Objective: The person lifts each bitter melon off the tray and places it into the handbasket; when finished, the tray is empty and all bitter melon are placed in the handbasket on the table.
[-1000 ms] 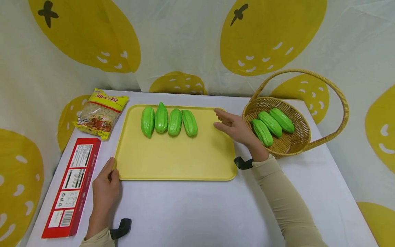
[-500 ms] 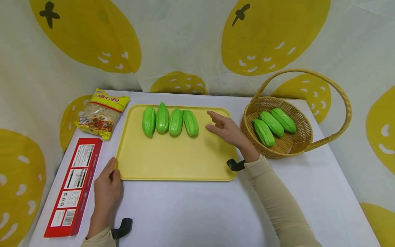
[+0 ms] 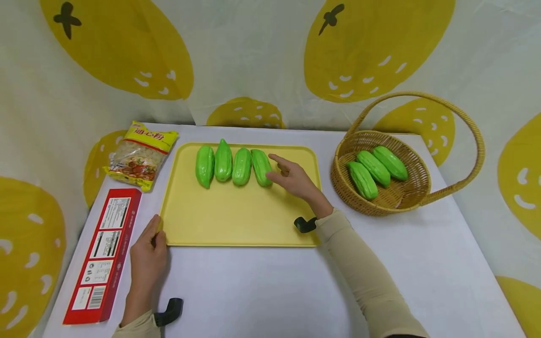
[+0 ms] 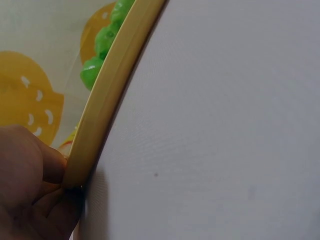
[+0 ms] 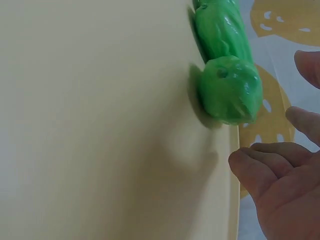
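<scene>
A yellow tray lies on the white table with several green bitter melons side by side along its back half. My left hand holds the tray's front left corner; in the left wrist view, thumb and fingers pinch its rim. Over the tray's right side, my right hand hovers beside the rightmost bitter melon, thumb and fingers spread and nothing between them. In the right wrist view, that bitter melon is just ahead of the fingertips.
At the right stands a wicker basket with a tall arched handle, holding three more bitter melons. A bag of pasta and a long red box lie left of the tray. A patterned cloth hangs behind the table.
My right hand has moved left from the tray's right edge near the basket to the rightmost bitter melon. The left hand has stayed at the tray corner.
</scene>
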The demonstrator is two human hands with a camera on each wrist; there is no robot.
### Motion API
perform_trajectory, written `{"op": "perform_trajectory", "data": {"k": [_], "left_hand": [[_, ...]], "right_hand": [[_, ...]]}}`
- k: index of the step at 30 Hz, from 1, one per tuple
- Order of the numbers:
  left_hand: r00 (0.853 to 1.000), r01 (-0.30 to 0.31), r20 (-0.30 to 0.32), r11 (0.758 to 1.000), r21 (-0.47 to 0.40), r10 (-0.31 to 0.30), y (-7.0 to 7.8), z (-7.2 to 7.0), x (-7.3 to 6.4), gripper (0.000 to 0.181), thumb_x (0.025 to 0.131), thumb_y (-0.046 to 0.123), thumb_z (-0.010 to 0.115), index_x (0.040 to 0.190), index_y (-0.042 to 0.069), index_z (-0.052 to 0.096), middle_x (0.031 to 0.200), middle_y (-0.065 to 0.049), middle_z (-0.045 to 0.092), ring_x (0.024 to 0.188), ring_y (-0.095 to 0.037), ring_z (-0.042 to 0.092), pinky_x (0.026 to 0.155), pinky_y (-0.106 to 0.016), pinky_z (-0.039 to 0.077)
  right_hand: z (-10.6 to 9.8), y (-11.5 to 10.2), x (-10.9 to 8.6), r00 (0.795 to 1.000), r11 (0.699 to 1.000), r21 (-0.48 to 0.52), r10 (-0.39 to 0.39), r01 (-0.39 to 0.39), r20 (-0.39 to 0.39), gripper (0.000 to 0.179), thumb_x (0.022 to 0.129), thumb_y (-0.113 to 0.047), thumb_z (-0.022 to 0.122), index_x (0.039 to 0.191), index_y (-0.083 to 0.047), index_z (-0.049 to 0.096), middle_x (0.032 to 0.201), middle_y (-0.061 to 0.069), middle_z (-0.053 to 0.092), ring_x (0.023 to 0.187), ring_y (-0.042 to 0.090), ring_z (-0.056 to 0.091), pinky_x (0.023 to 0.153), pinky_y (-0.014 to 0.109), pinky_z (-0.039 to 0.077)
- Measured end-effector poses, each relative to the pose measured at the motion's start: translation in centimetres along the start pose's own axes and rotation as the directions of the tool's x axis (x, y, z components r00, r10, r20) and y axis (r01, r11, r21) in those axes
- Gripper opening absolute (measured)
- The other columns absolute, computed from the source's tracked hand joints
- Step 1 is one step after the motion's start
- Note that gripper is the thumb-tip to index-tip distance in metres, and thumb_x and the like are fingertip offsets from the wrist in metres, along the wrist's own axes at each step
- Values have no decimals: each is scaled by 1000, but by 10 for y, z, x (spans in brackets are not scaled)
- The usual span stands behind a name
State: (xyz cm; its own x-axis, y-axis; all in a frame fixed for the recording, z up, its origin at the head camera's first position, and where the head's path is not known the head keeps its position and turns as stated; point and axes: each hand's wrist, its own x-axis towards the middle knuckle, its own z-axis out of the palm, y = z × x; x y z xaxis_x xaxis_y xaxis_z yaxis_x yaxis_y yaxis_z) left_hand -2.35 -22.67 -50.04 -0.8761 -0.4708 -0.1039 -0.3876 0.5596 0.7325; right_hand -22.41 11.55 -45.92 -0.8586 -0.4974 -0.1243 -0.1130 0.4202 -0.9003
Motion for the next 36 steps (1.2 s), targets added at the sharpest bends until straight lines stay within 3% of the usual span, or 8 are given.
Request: {"op": "perform_trajectory", "data": {"k": [11,15,18,27,36], "left_hand": [[1000,-4,-8,1000,6,4,-2,-1,2,52,108,18,47,158,20,33,165,4,36,154,-18,34,121,-48,40],[1000,-3,-5,1000,3,3,-2,-1,2,52,109,18,47,158,20,33,165,3,36,154,-19,34,120,-49,39],[1000,-14,-5,1000,-5,14,-2,-1,2,51,108,17,46,158,18,34,165,1,37,154,-21,34,120,-50,39],[1000,-1,-3,1000,-12,1,-2,1,2,51,109,17,45,158,20,33,165,3,36,154,-19,34,121,-49,38],[1000,-15,-5,1000,-20,14,-1,0,1,50,109,17,46,158,18,35,165,0,37,154,-22,35,121,-50,39]], "right_hand": [[15,3,9,999,1000,23,-2,2,-39,67,102,-29,64,160,-17,35,168,8,31,154,36,31,126,50,33],[21,3,12,999,999,48,-4,6,-49,67,101,-27,65,160,-15,35,167,11,31,152,32,36,123,49,39],[25,3,14,998,999,31,-6,8,-60,68,100,-27,66,160,-14,35,167,13,32,152,30,37,122,47,40],[32,8,18,997,999,-32,17,-19,-81,71,99,-27,69,161,-18,35,169,16,23,158,30,22,129,45,28],[36,7,17,995,991,-135,-7,-7,-104,69,100,-24,66,161,-19,34,167,19,29,157,31,27,128,46,30]]}}
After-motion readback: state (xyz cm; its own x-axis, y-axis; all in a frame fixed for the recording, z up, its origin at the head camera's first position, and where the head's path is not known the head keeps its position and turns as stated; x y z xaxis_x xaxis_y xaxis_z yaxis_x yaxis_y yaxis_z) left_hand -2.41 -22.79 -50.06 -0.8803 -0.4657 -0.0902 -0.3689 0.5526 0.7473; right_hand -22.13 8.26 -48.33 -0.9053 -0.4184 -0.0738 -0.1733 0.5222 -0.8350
